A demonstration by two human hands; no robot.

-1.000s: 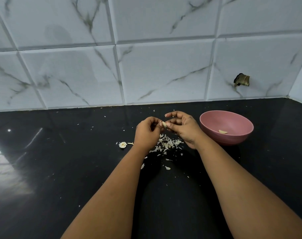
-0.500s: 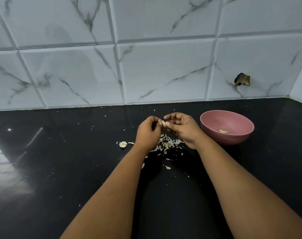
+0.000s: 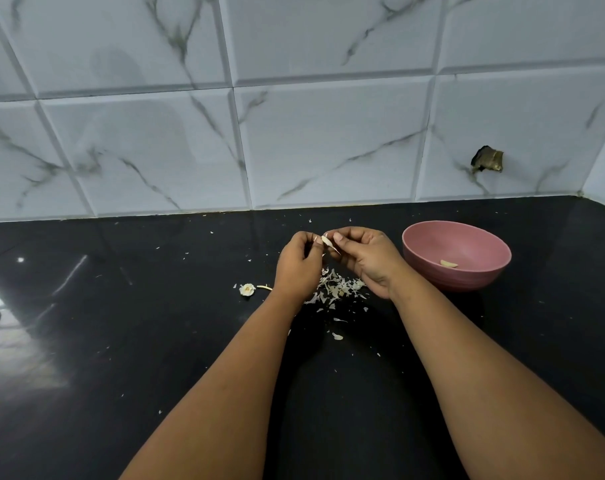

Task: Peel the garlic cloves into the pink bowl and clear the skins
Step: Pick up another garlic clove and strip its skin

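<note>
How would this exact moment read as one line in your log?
step: peeling | left hand and right hand: both pinching garlic clove | pink bowl: one peeled clove | skins: on counter

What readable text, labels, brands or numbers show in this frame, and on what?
None. No readable text anywhere in the head view.
The pink bowl is plain, with no mark or logo showing.
The marble-pattern wall tiles carry only grey veining.
The black counter shows only reflections and garlic skins.
Neither the left hand nor the right hand, holding the garlic clove, bears any writing.
</note>
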